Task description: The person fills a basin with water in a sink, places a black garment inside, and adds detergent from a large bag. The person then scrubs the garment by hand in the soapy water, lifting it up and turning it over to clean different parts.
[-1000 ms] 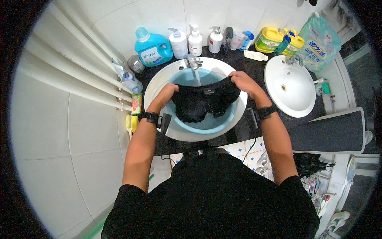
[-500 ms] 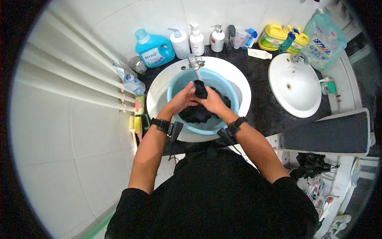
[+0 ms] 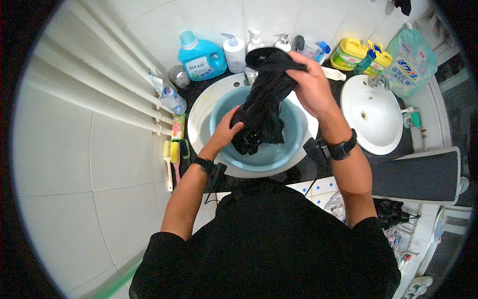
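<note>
A wet black cloth garment [image 3: 269, 94] is stretched slantwise above a light blue basin [image 3: 298, 134]. My right hand [image 3: 316, 87] grips its upper end between thumb and fingers, raised near the bottles at the wall. Lower down, my left hand [image 3: 226, 132] is closed on the garment's left edge, over the basin's left rim. Folds of the cloth hang into the basin, where some water [image 3: 261, 158] shows. The basin sits inside a white oval sink [image 3: 199, 117]. Most of the faucet [image 3: 250, 75] is hidden behind the cloth.
Along the wall stand a blue detergent jug [image 3: 201, 60], a white pump bottle [image 3: 234, 52] and yellow jugs [image 3: 348, 54]. A second sink [image 3: 371, 127] lies to the right. Yellow-bristled brushes [image 3: 175, 152] lie at the left counter edge. Pipes [image 3: 107, 89] run along the left wall.
Both hands were together under the faucet's stream, holding the bunched garment in the basin. My right hand has lifted one end up and right; the left has moved slightly down and left.
</note>
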### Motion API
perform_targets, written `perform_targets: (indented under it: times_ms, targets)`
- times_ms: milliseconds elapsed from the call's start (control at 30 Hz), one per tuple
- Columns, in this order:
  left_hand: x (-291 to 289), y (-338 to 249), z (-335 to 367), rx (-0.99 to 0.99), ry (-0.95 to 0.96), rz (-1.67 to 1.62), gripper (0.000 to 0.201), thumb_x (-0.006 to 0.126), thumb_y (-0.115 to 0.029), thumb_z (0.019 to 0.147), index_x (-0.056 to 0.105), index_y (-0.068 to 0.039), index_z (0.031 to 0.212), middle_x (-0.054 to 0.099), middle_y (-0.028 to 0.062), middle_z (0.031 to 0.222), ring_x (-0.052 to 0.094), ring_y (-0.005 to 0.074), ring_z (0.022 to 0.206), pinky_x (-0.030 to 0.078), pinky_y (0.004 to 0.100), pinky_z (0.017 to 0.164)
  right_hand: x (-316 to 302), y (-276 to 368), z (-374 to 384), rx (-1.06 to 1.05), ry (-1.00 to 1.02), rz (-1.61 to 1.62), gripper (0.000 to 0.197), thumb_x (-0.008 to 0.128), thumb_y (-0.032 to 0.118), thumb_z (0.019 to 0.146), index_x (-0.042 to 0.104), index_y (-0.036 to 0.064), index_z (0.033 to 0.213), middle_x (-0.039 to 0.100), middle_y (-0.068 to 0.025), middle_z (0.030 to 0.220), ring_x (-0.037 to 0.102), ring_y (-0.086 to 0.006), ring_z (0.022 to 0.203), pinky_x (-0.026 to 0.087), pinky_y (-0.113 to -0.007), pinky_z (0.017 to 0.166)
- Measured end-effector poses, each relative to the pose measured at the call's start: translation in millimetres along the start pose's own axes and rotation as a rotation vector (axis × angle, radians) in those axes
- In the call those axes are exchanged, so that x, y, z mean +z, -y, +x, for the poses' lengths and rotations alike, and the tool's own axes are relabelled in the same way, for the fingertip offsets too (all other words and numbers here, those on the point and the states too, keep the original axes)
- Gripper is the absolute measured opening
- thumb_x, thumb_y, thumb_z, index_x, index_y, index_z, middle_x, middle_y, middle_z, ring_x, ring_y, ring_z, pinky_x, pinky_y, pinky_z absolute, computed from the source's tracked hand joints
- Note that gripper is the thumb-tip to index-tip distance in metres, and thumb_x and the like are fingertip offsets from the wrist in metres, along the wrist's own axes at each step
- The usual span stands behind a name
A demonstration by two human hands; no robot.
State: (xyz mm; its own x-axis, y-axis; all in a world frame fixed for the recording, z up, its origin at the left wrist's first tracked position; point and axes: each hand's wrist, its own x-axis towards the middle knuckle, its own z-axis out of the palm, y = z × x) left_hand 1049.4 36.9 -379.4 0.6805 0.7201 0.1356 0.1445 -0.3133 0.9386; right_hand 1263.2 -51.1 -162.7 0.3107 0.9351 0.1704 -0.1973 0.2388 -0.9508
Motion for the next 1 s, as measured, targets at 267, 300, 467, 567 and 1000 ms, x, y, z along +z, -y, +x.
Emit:
perform_targets:
  times_ms: [267,300,467,567,1000]
  targets:
    - [26,-64,30,0.056,0.204,-0.325,0.077,0.078,-0.028,0.068,0.039,0.0,0.128,0.048,0.013,0.126,0.045,0.0221,0.116,0.034,0.0352,0.098,31,52,3,-0.069,0.159,0.4,0.032,0.045,-0.003,0.085,0.05,-0.0022,0.117,0.06,-0.0121,0.103,0.06,-0.0198,0.093,0.051,-0.029,0.076]
    - [27,-70,34,0.01,0.215,-0.215,0.069,0.08,-0.019,0.066,0.046,-0.002,0.123,0.051,0.0107,0.124,0.049,0.0205,0.111,0.038,0.0351,0.095,29,49,6,-0.086,0.156,0.392,0.033,0.043,-0.001,0.085,0.048,-0.0028,0.118,0.058,-0.014,0.108,0.058,-0.0229,0.098,0.048,-0.034,0.082]
    - [32,-59,35,-0.104,0.308,-0.243,0.053,0.077,-0.017,0.067,0.054,-0.001,0.113,0.06,0.0089,0.111,0.055,0.0181,0.099,0.043,0.0328,0.088,7,36,10,-0.043,0.134,0.401,0.03,0.046,0.001,0.086,0.051,-0.0001,0.116,0.06,-0.0111,0.104,0.06,-0.0201,0.092,0.05,-0.031,0.076]
    - [29,-53,31,-0.22,0.217,-0.168,0.048,0.075,-0.013,0.067,0.056,0.001,0.109,0.062,0.0099,0.107,0.057,0.0182,0.097,0.043,0.0321,0.086,-36,8,3,0.147,-0.301,0.195,0.033,0.048,0.005,0.086,0.048,0.0006,0.119,0.059,-0.0119,0.103,0.06,-0.0216,0.09,0.05,-0.033,0.075]
    - [30,14,9,-0.502,0.582,0.666,0.088,0.073,-0.022,0.062,0.029,-0.022,0.138,0.016,0.0257,0.143,0.029,0.0483,0.124,0.032,0.0472,0.1,-67,-194,-50,0.643,0.537,-1.321,0.102,0.077,0.041,0.062,0.016,0.0227,0.142,0.002,-0.0315,0.143,0.017,-0.0556,0.125,0.023,-0.054,0.103]
